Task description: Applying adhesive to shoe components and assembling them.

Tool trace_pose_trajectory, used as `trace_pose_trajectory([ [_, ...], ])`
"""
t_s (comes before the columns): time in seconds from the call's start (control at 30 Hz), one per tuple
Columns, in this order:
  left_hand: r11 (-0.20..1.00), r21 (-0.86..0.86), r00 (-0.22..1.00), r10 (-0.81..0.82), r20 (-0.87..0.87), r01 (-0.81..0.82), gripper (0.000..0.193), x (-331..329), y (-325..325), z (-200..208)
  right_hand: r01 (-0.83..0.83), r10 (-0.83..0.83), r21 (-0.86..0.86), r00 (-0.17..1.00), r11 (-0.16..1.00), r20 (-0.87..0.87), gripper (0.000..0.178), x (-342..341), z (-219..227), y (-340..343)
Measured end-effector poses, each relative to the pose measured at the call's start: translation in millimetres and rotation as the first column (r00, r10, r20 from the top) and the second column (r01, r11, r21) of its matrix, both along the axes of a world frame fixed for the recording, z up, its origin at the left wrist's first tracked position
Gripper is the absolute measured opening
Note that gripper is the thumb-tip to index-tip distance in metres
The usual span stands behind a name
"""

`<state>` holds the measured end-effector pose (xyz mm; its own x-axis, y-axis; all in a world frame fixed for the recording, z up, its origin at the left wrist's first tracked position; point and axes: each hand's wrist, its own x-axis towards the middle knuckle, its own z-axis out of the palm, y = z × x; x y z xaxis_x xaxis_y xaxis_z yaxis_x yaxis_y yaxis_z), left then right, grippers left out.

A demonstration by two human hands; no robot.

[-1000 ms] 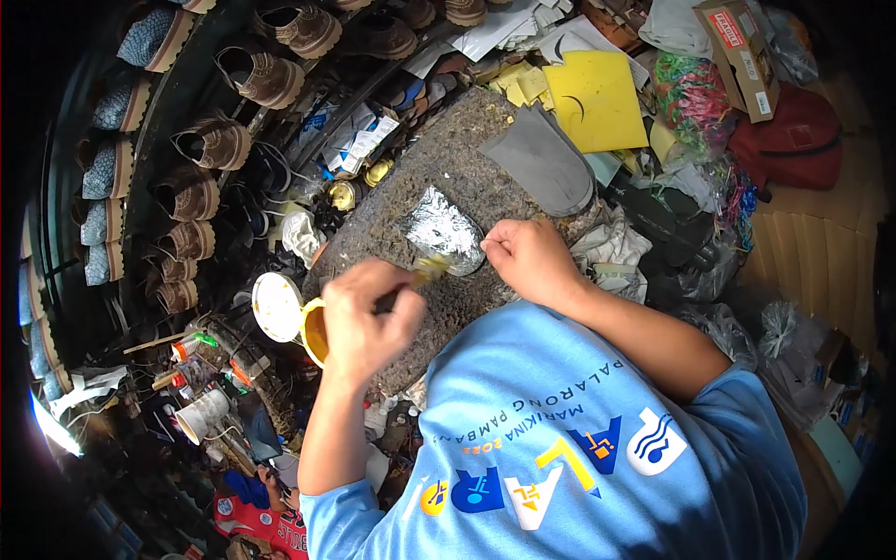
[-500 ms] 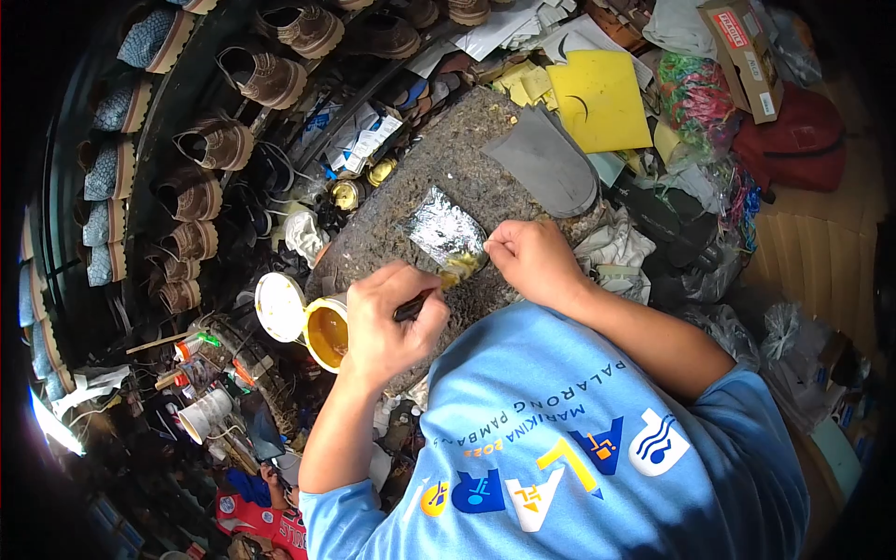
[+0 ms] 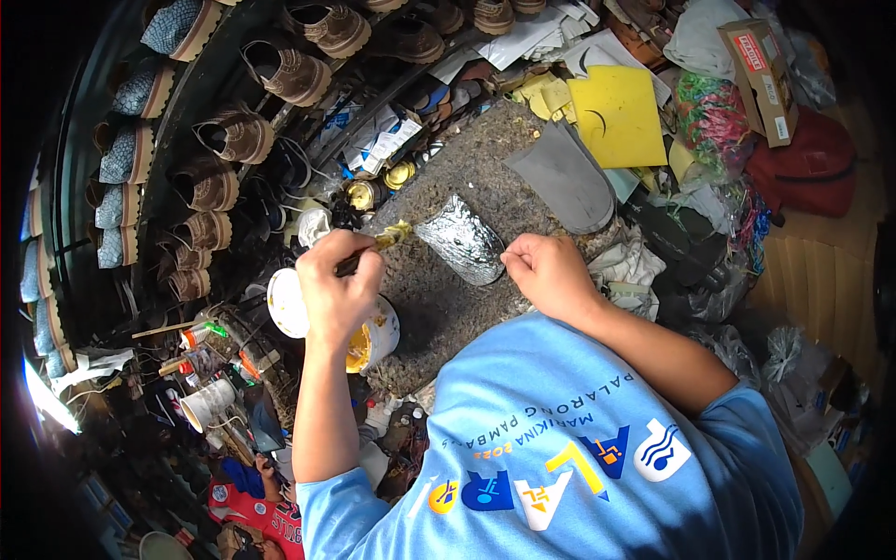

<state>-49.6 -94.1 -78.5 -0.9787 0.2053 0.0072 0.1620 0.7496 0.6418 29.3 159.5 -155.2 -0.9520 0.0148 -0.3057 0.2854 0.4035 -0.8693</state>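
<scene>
- On a rough, crusted work surface (image 3: 481,149), a shiny rounded piece (image 3: 462,243) is lying between the two hands.
- The left hand (image 3: 341,280) is clenching a brush (image 3: 397,233), its yellow-smeared head pointing toward the piece's left corner.
- The right hand (image 3: 551,271) is pinching the piece's right edge with thumb and fingertips.
- The left forearm (image 3: 325,401) is partly blocking a white tub (image 3: 385,331); a white lid (image 3: 287,303) is sitting beside it.
- Grey cutouts (image 3: 565,182) and a yellow sheet (image 3: 621,121) are crowding the far side.
- Brown shoes (image 3: 297,73) are lining the racks at left.
</scene>
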Motion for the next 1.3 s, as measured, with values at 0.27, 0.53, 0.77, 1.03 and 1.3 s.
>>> trace_pose_trajectory([
  [0.27, 0.997, -0.079, 0.991, -0.014, -0.131, 0.004, 0.013, 2, -5, 0, 0.004, -0.004, 0.005, 1.000, 1.000, 0.022, 0.015, 2, 4, -1],
  [0.53, 0.971, 0.193, 0.912, 0.206, -0.355, -0.144, 0.012, 28, -26, 55, 0.252, 0.053, -0.692, 0.921, 0.677, 0.386, 0.013, -14, 8, 6],
  [0.77, 0.924, 0.317, 0.845, 0.338, -0.414, -0.214, 0.012, 68, -32, 50, 0.305, 0.161, -0.944, 0.945, -0.123, 0.284, 0.007, -32, 24, 36],
  [1.03, 0.867, 0.372, 0.802, 0.466, -0.372, -0.331, 0.008, 96, -19, 30, -0.195, -0.366, -0.978, 0.918, -0.080, -0.153, 0.031, -175, 129, 111],
  [1.3, 0.927, 0.302, 0.857, 0.333, -0.394, -0.221, 0.012, 105, -12, 51, -0.370, -0.496, -0.928, 0.815, -0.045, -0.300, 0.038, -393, 198, 128],
])
